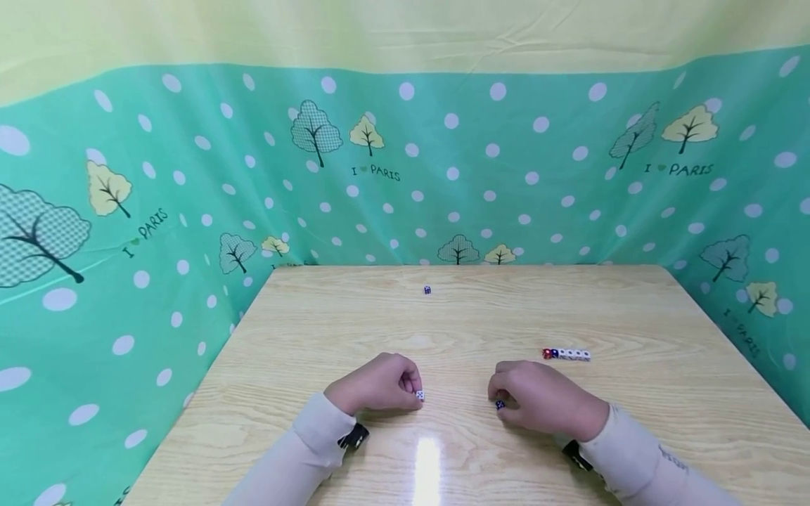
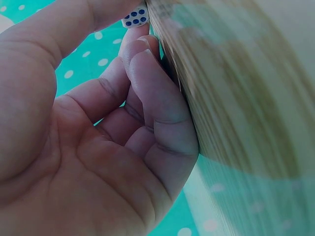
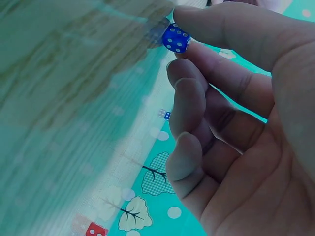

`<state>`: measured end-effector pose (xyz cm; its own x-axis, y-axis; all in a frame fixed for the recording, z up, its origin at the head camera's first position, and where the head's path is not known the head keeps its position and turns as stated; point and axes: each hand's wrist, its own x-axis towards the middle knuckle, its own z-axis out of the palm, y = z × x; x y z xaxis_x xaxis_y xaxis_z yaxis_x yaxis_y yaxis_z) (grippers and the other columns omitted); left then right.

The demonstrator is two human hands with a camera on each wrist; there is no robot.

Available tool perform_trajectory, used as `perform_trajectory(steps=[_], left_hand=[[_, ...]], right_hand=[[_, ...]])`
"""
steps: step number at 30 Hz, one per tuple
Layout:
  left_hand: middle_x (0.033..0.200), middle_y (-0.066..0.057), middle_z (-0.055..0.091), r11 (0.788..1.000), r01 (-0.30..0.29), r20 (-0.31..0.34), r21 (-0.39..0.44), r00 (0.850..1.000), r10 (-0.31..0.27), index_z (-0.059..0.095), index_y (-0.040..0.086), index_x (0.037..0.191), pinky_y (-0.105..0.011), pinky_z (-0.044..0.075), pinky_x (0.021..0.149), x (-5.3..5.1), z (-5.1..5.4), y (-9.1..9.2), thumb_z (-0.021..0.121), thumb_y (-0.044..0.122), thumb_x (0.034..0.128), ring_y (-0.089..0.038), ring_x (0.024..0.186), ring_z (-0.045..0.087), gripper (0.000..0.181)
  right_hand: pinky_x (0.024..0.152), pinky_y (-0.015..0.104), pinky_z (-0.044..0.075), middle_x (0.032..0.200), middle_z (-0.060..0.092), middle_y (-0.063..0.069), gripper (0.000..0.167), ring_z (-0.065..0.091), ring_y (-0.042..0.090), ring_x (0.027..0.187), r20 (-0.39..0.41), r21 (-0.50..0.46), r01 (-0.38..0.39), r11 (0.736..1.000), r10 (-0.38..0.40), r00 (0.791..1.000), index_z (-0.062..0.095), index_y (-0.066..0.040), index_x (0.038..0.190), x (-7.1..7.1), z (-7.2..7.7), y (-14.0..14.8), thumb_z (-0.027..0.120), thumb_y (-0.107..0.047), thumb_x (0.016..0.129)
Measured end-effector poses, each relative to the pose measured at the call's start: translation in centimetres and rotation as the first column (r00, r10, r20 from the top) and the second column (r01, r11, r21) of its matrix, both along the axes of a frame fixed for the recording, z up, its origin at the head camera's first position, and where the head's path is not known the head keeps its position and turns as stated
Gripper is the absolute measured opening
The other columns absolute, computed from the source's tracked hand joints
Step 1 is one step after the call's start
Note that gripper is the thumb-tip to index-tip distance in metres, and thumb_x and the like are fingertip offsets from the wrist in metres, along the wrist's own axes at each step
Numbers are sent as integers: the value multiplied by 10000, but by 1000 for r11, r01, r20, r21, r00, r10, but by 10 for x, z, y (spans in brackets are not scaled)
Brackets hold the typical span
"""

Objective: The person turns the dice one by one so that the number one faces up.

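In the head view, my left hand (image 1: 382, 383) rests on the table left of centre and pinches a white die (image 1: 420, 396) between thumb and index finger. The left wrist view shows blue pips on that white die (image 2: 136, 17) and the other fingers curled beneath. Across from it, my right hand (image 1: 549, 398) pinches a dark blue die (image 1: 500, 405) at the tabletop. Its white pips are plain in the right wrist view, where the blue die (image 3: 176, 38) sits between thumb and index finger.
Beyond my right hand lies a straight row of touching dice: a red die (image 1: 547, 353) at its left end, a blue die (image 1: 555, 353), then several white dice (image 1: 574, 355). A lone blue die (image 1: 427, 289) sits near the back edge of the wooden table (image 1: 342, 309). Patterned green cloth (image 1: 380, 218) hangs around the table.
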<state>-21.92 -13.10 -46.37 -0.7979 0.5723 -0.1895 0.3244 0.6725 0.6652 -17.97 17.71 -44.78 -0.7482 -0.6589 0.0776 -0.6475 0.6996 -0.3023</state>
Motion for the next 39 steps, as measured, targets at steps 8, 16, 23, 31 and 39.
perform_trajectory(steps=[8, 16, 23, 31, 39], left_hand=[[773, 72, 664, 1000, -1, 5, 2, 1000, 1, 691, 200, 815, -222, 522, 682, 0, -1, -2, 862, 174, 818, -55, 711, 590, 173], [766, 70, 661, 1000, 3, 5, 14, 1000, -3, 691, 201, 810, -221, 520, 671, 0, -3, -2, 861, 175, 820, -56, 702, 588, 172], [766, 76, 656, 1000, 2, 3, 9, 1000, -2, 688, 203, 812, -219, 518, 672, -1, -4, -2, 862, 181, 816, -57, 704, 586, 175], [762, 78, 655, 1000, 1, -5, 7, 1000, -1, 689, 205, 810, -218, 518, 676, -1, -2, -2, 863, 177, 810, -52, 705, 586, 176], [761, 80, 651, 1000, 3, -9, 6, 1000, -3, 687, 204, 812, -217, 519, 678, -1, -2, -1, 861, 181, 812, -49, 706, 585, 175]], right_hand=[[656, 222, 499, 820, 603, -159, 130, 496, -19, 700, 6, 3, -18, 1000, 18, 1000, 761, -232, 868, 0, -2, -1, 824, -125, 831], [667, 221, 507, 816, 600, -174, 118, 498, -28, 695, -7, 16, -12, 1000, 12, 1000, 761, -245, 855, 0, -5, -1, 819, -143, 840], [658, 218, 508, 812, 609, -168, 143, 514, -23, 700, -11, 1, -23, 1000, 23, 1000, 755, -246, 846, 0, -3, -1, 824, -122, 829], [644, 205, 502, 790, 608, -199, 161, 538, -16, 697, -35, -19, -17, 1000, 16, 999, 734, -256, 827, 0, -1, 2, 823, -121, 825], [652, 206, 498, 784, 611, -230, 153, 549, -15, 695, 34, -28, -1, 1000, 2, 999, 727, -269, 839, -2, -2, 3, 819, -147, 843]])
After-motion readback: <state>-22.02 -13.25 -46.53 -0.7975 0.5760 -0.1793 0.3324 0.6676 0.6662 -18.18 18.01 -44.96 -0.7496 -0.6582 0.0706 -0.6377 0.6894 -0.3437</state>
